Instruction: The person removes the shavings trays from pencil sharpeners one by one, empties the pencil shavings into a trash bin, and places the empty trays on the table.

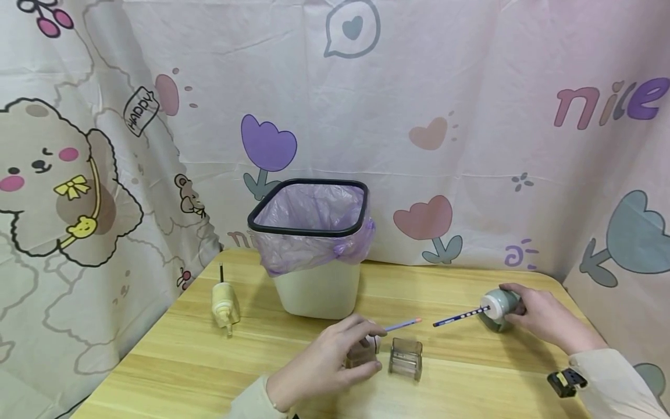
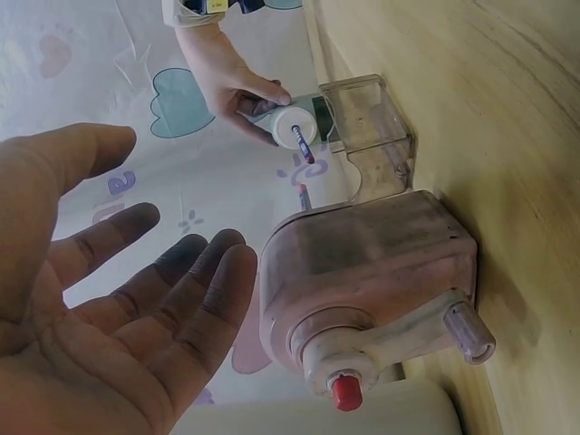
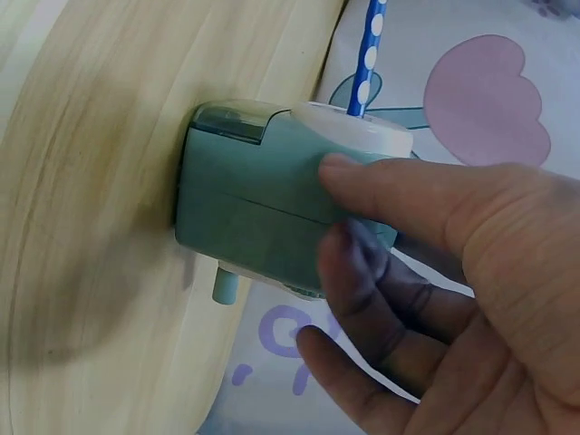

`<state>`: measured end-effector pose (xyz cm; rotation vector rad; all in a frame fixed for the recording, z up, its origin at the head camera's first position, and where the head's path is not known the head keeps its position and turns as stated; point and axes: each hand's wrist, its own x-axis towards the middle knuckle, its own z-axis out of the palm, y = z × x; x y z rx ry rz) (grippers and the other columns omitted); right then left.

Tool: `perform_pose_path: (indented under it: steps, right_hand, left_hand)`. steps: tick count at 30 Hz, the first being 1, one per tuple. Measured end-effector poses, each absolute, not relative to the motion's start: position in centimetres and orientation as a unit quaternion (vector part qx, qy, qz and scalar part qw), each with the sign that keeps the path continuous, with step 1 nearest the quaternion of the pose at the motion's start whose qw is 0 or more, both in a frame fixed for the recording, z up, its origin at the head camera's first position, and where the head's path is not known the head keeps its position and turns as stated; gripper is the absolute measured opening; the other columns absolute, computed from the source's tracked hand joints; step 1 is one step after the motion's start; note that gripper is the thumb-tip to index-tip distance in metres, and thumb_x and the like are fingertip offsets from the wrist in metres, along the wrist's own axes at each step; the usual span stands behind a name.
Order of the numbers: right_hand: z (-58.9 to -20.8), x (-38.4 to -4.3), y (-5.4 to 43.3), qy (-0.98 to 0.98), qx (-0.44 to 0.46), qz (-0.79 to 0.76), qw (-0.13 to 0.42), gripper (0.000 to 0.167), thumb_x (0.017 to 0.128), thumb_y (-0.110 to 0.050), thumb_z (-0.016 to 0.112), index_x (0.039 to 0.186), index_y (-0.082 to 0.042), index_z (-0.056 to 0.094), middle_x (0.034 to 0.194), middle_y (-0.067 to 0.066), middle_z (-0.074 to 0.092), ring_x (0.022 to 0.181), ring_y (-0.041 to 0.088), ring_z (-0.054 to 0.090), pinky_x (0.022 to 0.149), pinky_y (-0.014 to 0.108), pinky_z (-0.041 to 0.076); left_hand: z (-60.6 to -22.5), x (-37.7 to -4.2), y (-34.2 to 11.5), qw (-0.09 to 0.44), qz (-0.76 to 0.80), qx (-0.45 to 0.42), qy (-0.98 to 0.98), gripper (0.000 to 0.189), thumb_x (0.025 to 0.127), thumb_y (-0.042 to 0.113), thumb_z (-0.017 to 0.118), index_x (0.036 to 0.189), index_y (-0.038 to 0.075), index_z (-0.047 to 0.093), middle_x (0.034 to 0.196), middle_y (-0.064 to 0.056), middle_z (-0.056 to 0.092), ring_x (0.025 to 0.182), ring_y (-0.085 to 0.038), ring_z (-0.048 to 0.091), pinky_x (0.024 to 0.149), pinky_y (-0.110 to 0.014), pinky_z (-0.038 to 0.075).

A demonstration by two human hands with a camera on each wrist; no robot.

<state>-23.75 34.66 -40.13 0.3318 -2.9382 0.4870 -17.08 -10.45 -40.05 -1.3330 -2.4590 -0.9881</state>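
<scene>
While the right hand (image 1: 539, 317) is gripping a green sharpener (image 3: 263, 195) at the right of a wood-grain table (image 1: 183, 361), a blue dotted pencil (image 3: 367, 59) is protruding from that sharpener. The left hand (image 1: 335, 355), fingers apart and holding nothing, is hovering beside a pink sharpener (image 2: 362, 272), near 1 transparent container (image 1: 405, 356). Farther back, 1 cream sharpener (image 1: 225, 302) and 1 bag-lined bin (image 1: 316, 294) are resting on the table. Behind, printed cloth (image 1: 497, 70) is hanging, bearing "HAPPY" and "nice".

- Green sharpener (image 1: 505, 299) with white front, at the right of the head view.
- Blue pencil (image 1: 460, 316), white-dotted, is inserted in this front, pointing left.
- Pink sharpener (image 2: 372, 263), lower centre of the head view, partly hidden.
- Lilac pencil (image 1: 402, 325) extends rightward beside it.
</scene>
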Motion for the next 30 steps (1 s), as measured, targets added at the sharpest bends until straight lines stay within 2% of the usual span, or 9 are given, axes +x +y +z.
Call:
perform_pose_path:
  steps: [4, 11, 18, 23, 28, 30]
  right_hand:
    - [-40.16, -23.81, 34.73, -0.977, 0.109, 0.159, 0.087, 0.071, 0.079, -0.012, 0.092, 0.137, 0.014, 0.059, 0.113, 0.038, 0.070, 0.085, 0.030, 0.067, 0.073, 0.052, 0.059]
    - [-40.39, -23.92, 34.75, -0.979, 0.098, 0.147, 0.099, 0.074, 0.078, -0.026, 0.094, 0.134, 0.010, 0.062, 0.117, 0.040, 0.070, 0.098, 0.052, 0.071, 0.080, 0.068, 0.058]
    - [-40.35, -24.03, 34.54, -0.979, 0.091, 0.142, 0.117, 0.074, 0.077, -0.033, 0.095, 0.128, 0.012, 0.065, 0.113, 0.037, 0.070, 0.093, 0.048, 0.071, 0.077, 0.063, 0.060]
    - [-40.33, -24.03, 34.60, -0.978, 0.078, 0.126, 0.144, 0.075, 0.074, -0.041, 0.097, 0.119, 0.011, 0.068, 0.106, 0.036, 0.064, 0.087, 0.044, 0.064, 0.073, 0.060, 0.057]
    - [-40.33, -24.02, 34.73, -0.979, 0.070, 0.152, 0.119, 0.075, 0.078, -0.043, 0.094, 0.120, 0.012, 0.066, 0.106, 0.031, 0.069, 0.087, 0.036, 0.065, 0.070, 0.048, 0.056]
    - [-40.40, -24.04, 34.82, -0.978, 0.068, 0.164, 0.109, 0.076, 0.079, -0.043, 0.094, 0.122, 0.012, 0.065, 0.107, 0.030, 0.070, 0.089, 0.035, 0.066, 0.073, 0.048, 0.057]
  left_hand:
    - [-40.10, -17.05, -10.35, 0.092, -0.323, -0.449, -0.828, 0.043, 0.098, 0.023, 0.080, 0.137, 0.017, 0.065, 0.122, -0.002, 0.069, 0.105, -0.011, 0.070, 0.093, -0.021, 0.059]
    - [-40.28, -17.11, -10.33, 0.096, -0.316, -0.452, -0.829, 0.043, 0.097, 0.023, 0.080, 0.137, 0.016, 0.065, 0.123, -0.003, 0.070, 0.105, -0.012, 0.071, 0.094, -0.020, 0.058]
    - [-40.23, -17.10, -10.29, 0.087, -0.317, -0.445, -0.833, 0.042, 0.098, 0.024, 0.079, 0.137, 0.016, 0.065, 0.122, -0.002, 0.069, 0.103, -0.010, 0.068, 0.092, -0.018, 0.057]
    - [-40.23, -17.07, -10.34, 0.083, -0.321, -0.444, -0.833, 0.041, 0.099, 0.025, 0.078, 0.137, 0.017, 0.065, 0.123, -0.002, 0.069, 0.104, -0.010, 0.069, 0.090, -0.019, 0.057]
    - [-40.31, -17.13, -10.31, 0.081, -0.321, -0.442, -0.834, 0.041, 0.099, 0.025, 0.079, 0.137, 0.017, 0.065, 0.123, -0.002, 0.069, 0.104, -0.011, 0.069, 0.089, -0.019, 0.057]
    - [-40.34, -17.16, -10.30, 0.079, -0.323, -0.440, -0.834, 0.041, 0.099, 0.025, 0.078, 0.137, 0.018, 0.065, 0.124, -0.002, 0.069, 0.105, -0.011, 0.069, 0.090, -0.019, 0.057]
